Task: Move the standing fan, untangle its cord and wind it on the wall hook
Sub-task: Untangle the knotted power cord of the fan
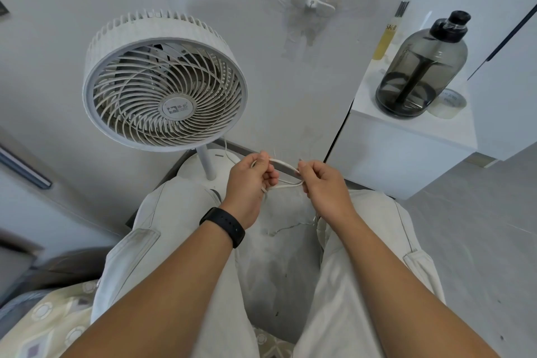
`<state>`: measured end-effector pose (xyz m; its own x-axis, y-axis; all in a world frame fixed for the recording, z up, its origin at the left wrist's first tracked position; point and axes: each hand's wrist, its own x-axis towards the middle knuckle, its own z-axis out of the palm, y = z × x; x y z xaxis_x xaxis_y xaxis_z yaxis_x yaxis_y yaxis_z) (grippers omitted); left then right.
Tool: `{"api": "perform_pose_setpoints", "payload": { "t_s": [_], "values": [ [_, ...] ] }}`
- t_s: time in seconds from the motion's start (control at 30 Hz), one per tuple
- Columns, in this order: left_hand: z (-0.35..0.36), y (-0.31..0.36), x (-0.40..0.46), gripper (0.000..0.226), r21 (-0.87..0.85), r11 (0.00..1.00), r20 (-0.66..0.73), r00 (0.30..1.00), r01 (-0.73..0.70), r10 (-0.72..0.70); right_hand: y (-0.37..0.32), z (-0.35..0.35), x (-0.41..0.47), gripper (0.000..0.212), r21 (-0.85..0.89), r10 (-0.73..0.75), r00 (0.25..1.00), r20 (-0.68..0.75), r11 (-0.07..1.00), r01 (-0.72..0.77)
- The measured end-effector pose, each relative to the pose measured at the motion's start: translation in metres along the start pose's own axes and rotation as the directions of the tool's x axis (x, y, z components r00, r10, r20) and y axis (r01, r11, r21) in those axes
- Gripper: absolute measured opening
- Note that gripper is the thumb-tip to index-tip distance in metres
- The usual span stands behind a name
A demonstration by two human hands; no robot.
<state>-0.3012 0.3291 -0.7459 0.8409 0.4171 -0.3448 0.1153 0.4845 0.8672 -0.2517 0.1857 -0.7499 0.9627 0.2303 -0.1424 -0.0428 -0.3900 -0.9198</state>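
Pinching a short stretch of the white cord (pixel 286 174) between them, the left hand (pixel 250 180) and the right hand (pixel 322 183) hold it just above the knees, each grip closed on the cord with curled fingers and thumb. Held taut like this, the span runs roughly left to right, with a second loop hanging below it from hand to hand, which looks like a way to expose the tangle and work it loose. A thin length of cord trails from the left hand back toward the fan's base (pixel 200 164) on the floor just beyond the knees.

From that base the pole rises to the standing fan (pixel 165 81), close by the wall, its round grille tilted up toward the camera. Higher on the wall and to the right sits the white wall hook (pixel 312 3), bare of cord, so winding is not yet begun.
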Motion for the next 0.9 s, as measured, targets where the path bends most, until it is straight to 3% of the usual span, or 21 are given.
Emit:
{"api": "perform_pose_setpoints", "payload": {
  "t_s": [0.1, 0.2, 0.3, 0.4, 0.57, 0.8, 0.87, 0.9],
  "values": [
    [0.000, 0.000, 0.001, 0.020, -0.031, 0.999, -0.024, 1.000, -0.011, 0.010, 0.002, -0.001, 0.004, 0.037, 0.032, 0.086, 0.994, -0.065, 0.996, -0.084],
    [0.001, -0.002, 0.000, 0.019, -0.068, 0.998, 0.043, 0.999, 0.008, -0.005, 0.002, -0.004, 0.011, 0.030, 0.135, 0.192, 0.966, -0.173, 0.976, -0.170],
    [0.003, 0.001, -0.001, 0.019, -0.084, 0.996, 0.028, 0.999, 0.029, -0.027, 0.003, -0.003, 0.013, 0.032, 0.126, 0.176, 0.962, -0.209, 0.980, -0.152],
    [-0.002, 0.010, -0.004, 0.020, 0.200, 0.971, 0.050, 0.992, -0.128, 0.120, 0.002, -0.003, 0.010, 0.031, 0.059, 0.069, 0.981, -0.183, 0.996, -0.059],
    [-0.004, -0.001, -0.011, 0.013, 0.618, 0.694, 0.324, 0.924, -0.369, 0.203, 0.003, -0.004, 0.003, 0.029, -0.083, -0.099, 0.995, -0.017, 0.992, 0.097],
    [-0.006, -0.009, -0.003, 0.012, 0.679, 0.557, 0.416, 0.875, -0.479, 0.246, 0.003, -0.003, -0.006, 0.023, -0.052, -0.180, 0.983, -0.019, 0.982, 0.179],
    [-0.005, -0.010, -0.001, 0.015, 0.712, 0.513, 0.380, 0.878, -0.479, 0.293, 0.003, -0.001, -0.006, 0.022, -0.077, -0.183, 0.983, -0.022, 0.980, 0.181],
    [-0.005, -0.010, 0.000, 0.016, 0.706, 0.559, 0.321, 0.900, -0.435, 0.294, 0.002, 0.000, -0.005, 0.022, -0.101, -0.188, 0.982, -0.031, 0.978, 0.184]
  ]
}}
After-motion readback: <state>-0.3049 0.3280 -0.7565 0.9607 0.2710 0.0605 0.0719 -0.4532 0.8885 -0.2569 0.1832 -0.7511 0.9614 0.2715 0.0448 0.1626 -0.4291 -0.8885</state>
